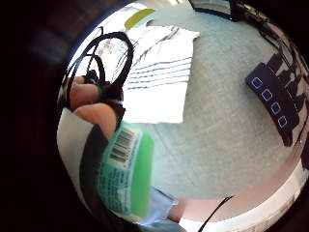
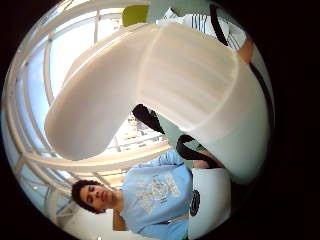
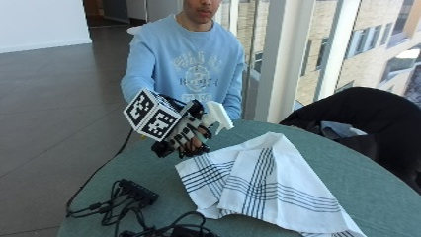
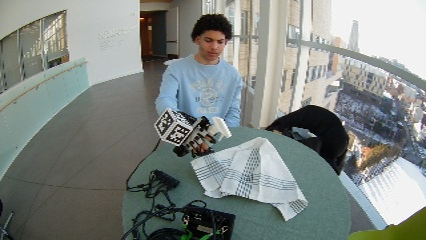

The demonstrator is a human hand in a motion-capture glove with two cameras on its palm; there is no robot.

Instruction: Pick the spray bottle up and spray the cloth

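Spray bottle raised over the cloth

My right hand (image 3: pixel 188 132), frame centre, curls fingers round the light, rigid spray bottle (image 3: pixel 217 116); striped cloth (image 3: pixel 263 182) lies limp below.

White cotton cloth (image 3: pixel 263 185) with dark blue-black stripe bands, lying on the round grey-green table (image 3: pixel 368 197). White-headed plastic spray bottle (image 3: pixel 217 116); its body (image 1: pixel 126 169) appears green with a teal barcode label. Black power strip (image 3: pixel 135 190) at the cloth's 9 o'clock.

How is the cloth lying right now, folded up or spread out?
Mostly spread: the cloth lies flat across the table, with one rumpled fold through its middle.
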